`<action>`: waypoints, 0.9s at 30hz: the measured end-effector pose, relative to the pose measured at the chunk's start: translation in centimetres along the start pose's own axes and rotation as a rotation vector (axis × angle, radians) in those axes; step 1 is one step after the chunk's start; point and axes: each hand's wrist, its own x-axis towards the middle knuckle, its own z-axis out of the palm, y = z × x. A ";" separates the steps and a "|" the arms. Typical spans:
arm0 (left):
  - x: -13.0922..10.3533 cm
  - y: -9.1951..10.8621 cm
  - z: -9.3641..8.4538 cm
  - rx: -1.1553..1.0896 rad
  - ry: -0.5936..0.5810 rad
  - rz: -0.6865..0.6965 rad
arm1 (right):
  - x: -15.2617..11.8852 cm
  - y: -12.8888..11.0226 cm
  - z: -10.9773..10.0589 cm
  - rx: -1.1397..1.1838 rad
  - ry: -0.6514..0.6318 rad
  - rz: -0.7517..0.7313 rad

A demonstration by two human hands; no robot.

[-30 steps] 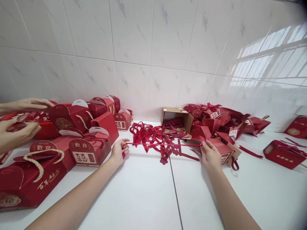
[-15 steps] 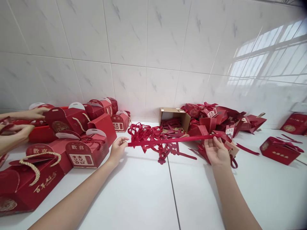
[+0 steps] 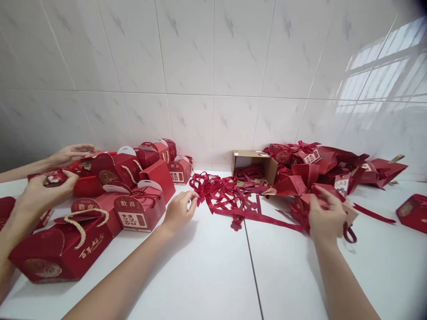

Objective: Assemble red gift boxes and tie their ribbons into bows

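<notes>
My left hand point(image 3: 182, 210) is closed in a pinch at the left edge of a tangled heap of red ribbons point(image 3: 215, 189), its fingertips on a ribbon. One flat red ribbon point(image 3: 267, 218) runs slackly over the white table from the heap towards the right. My right hand point(image 3: 327, 215) hovers over the front of a pile of red gift boxes, fingers bent and apart around the top of a small red box point(image 3: 303, 202). Whether the fingers touch that box is hard to tell. A flower-shaped red cut-out point(image 3: 236, 223) lies below the heap.
At left stand several red gift boxes point(image 3: 142, 211) with rope handles. A co-worker's hands point(image 3: 46, 191) hold a small red item beside a red tray point(image 3: 87, 186). A cardboard box point(image 3: 247, 154) with red strips lies against the tiled wall. Another red box point(image 3: 413, 213) is far right.
The ribbon stretched between my hands has dropped slack onto the table. My right hand has let go of it and turned over towards the boxes. The co-worker's hands have moved right.
</notes>
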 end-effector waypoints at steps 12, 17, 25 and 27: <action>-2.0 0.0 -11.4 1.072 0.171 -0.138 | -2.5 1.0 1.6 -0.155 -0.416 -0.134; -1.3 0.5 -9.9 0.974 -0.082 -0.181 | -5.0 -0.8 2.7 -0.072 -0.556 -0.225; -3.0 7.1 -2.5 0.357 -0.303 -0.015 | -8.9 -5.3 2.6 0.189 -1.252 -0.108; -2.9 9.2 -1.0 0.257 -0.435 -0.009 | -9.2 -5.5 2.4 0.236 -1.355 -0.042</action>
